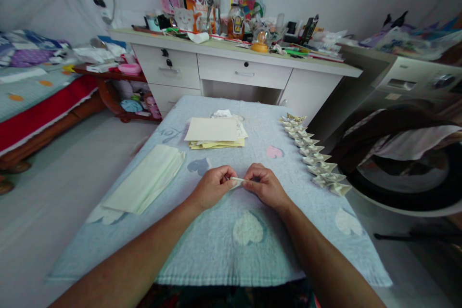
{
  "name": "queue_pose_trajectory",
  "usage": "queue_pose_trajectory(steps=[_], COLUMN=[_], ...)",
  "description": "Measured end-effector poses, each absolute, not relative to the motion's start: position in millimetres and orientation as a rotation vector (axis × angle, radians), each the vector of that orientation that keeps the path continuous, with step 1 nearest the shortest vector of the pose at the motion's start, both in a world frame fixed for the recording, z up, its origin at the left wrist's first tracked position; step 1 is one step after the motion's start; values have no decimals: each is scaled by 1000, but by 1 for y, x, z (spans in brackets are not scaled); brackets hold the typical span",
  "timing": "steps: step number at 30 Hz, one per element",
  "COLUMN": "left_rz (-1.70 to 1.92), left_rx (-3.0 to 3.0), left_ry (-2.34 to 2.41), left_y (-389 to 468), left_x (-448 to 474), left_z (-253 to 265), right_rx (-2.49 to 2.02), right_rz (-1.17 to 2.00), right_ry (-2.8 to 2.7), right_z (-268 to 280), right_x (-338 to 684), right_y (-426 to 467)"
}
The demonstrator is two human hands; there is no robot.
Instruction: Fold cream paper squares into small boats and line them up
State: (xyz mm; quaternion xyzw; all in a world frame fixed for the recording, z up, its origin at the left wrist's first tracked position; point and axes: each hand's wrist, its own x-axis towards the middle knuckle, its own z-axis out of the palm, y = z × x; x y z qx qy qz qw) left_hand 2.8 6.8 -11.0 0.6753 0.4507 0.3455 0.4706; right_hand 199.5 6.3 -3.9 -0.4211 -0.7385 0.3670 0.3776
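Note:
Between my two hands is a small folded piece of pale paper, pinched at its left end by my left hand and at its right end by my right hand. Fingers of both hands are curled closed, and they hide most of the paper. Beyond them lies a stack of cream and yellow paper sheets. Left of my left hand rests a pile of long pale-green paper. A row of several folded paper boats runs along the table's right side.
A light blue cloth with heart shapes covers the table. Behind it stands a white desk crowded with jars, bags and small items. A washing machine with clothes at its door is on the right, a bed on the left.

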Motion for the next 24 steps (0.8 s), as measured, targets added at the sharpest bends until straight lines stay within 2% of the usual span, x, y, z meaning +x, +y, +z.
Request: queue_pose_trajectory(steps=[10, 24], left_rz=[874, 789], left_rx=[1355, 1410], left_ry=[992, 981], left_y=[6, 7], left_x=[10, 10], left_z=[-7, -13], right_rx=[-1123, -1054], right_rz=[927, 885], right_ry=[-1893, -1877], right_z=[-7, -6], right_x=[193, 190], right_y=[5, 3])
